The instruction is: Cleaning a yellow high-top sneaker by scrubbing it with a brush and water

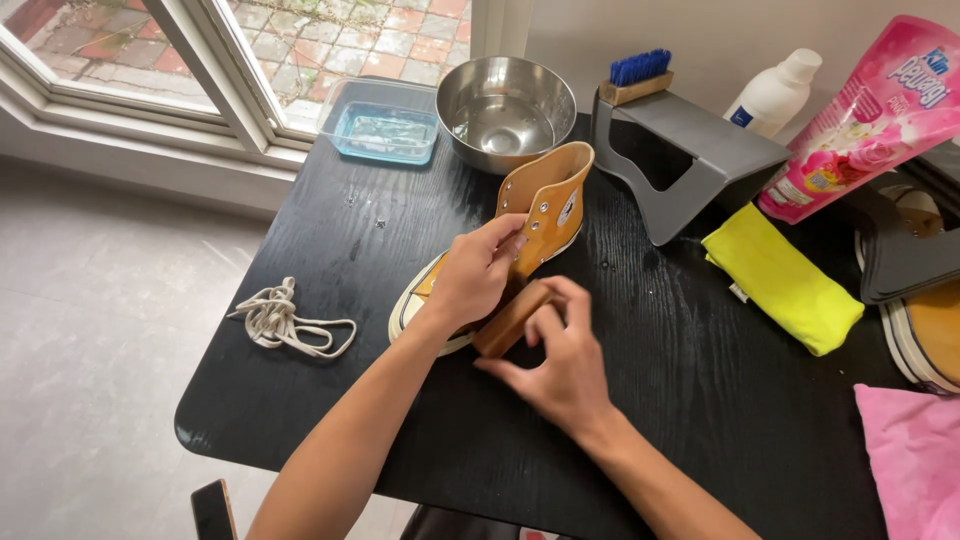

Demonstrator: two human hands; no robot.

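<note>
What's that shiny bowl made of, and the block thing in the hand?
The bowl looks like metal, probably stainless steel: silvery and mirror-bright with reflections inside. The block in the right hand seems to be wood: warm brown with a smooth matte face. It may be a brush back; its underside is hidden.

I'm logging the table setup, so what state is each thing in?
Shoe: unlaced, on its side, held by left hand.
Wooden brush: gripped by right hand.
Laces: loose heap.
Metal bowl: little water.
Yellow cloth: folded.
White bottle: capped.
</note>
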